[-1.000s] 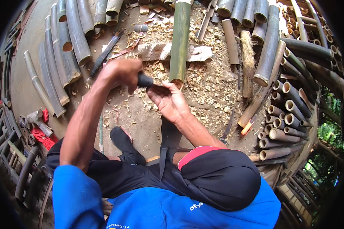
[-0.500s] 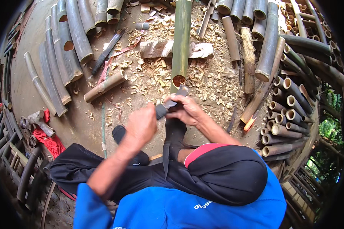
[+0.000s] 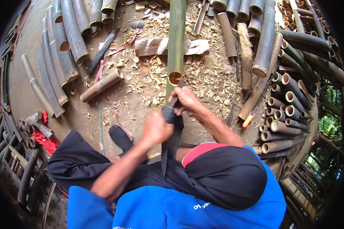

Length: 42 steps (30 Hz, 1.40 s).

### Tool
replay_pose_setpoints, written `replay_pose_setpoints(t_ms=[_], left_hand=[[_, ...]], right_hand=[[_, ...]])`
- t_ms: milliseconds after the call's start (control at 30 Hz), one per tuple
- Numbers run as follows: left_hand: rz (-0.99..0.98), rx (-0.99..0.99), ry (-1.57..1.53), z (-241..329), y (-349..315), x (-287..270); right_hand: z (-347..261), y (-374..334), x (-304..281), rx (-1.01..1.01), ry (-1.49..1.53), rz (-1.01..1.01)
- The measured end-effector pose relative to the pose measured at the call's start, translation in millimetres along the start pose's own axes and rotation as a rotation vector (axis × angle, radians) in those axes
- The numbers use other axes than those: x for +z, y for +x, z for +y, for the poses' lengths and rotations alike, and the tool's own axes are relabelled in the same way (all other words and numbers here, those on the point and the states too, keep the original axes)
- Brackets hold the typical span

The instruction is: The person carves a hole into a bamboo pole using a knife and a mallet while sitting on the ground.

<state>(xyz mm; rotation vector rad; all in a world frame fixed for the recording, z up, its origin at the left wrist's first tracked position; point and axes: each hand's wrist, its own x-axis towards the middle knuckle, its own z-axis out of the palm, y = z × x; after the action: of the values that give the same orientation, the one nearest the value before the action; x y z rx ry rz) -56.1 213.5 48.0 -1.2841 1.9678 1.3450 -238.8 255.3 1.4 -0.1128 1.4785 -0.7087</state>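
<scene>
A green bamboo pole points toward me, its open end facing my hands. It rests across a pale, rough wooden block. My left hand is closed around the dark wrapped handle of a knife. Just beyond it, my right hand is closed on the knife's blade part, close to the pole's near end. Fingers cover much of the blade, and it is slightly blurred. Whether the blade touches the bamboo cannot be made out. Both hands are above my dark-clad leg.
Pale wood shavings litter the ground around the block. A short bamboo piece and a dark long-handled tool lie to the left. Bamboo lengths line the left side, and stacked bamboo stands at right. Red cloth lies far left.
My left hand has shifted right and nearer to me, while my right has moved slightly farther away. The knife has swung from slanting rightward to a steeper line toward the pole.
</scene>
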Motion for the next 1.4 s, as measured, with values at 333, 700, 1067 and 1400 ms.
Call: replay_pose_setpoints(t_ms=[333,700,1067,1400], left_hand=[[0.137,-0.071,-0.404,-72,3,21],[0.638,0.482,1.09,75,29,-122],[0.609,0.392,0.729,34,21,-135],[-0.294,0.547,0.817,55,-24,-110]], right_hand=[[-1,5,42,-0.076,0.185,-0.015],[5,25,58,-0.174,1.463,-0.472],[-4,18,67,-0.265,1.076,-0.282],[41,-32,58,-0.227,0.864,-0.296]])
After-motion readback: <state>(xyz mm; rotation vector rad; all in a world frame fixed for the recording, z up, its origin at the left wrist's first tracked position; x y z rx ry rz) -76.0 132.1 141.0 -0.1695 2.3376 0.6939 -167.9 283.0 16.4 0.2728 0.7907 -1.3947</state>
